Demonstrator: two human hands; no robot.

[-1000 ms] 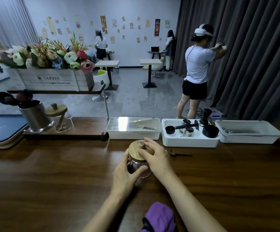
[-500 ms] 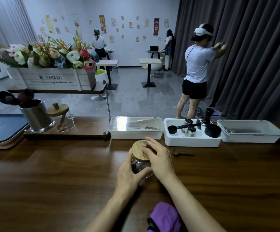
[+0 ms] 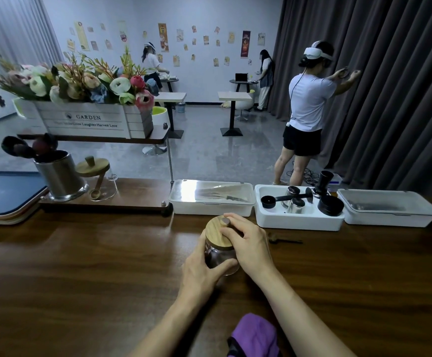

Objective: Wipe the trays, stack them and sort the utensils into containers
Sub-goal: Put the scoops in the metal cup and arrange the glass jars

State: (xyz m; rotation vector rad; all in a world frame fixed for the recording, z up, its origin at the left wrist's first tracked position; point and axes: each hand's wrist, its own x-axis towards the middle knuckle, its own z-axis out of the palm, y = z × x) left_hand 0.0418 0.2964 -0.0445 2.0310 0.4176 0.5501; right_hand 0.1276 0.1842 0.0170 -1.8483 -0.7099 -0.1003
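A small glass jar [image 3: 218, 257] with a round wooden lid [image 3: 216, 234] stands on the dark wooden counter, just in front of me. My left hand [image 3: 204, 269] wraps around the glass body. My right hand [image 3: 249, 244] rests on the lid, fingers around its knob. A dark spoon [image 3: 284, 239] lies on the counter just right of my right hand. Stacked trays [image 3: 0, 199] with a blue top sit at the far left. A purple cloth [image 3: 254, 336] shows at the bottom edge.
Along the counter's back edge stand three white bins: a lidded one [image 3: 212, 199], an open one [image 3: 298, 212] holding dark coffee tools, and another lidded one [image 3: 390, 208]. A metal utensil cup [image 3: 60, 176], a second lidded glass jar [image 3: 98, 181] and a flower box [image 3: 86, 119] sit at left. People stand beyond.
Both hands stay on the jar. The whole scene has slid slightly right and down in view as my head moved; the jar itself looks unmoved.
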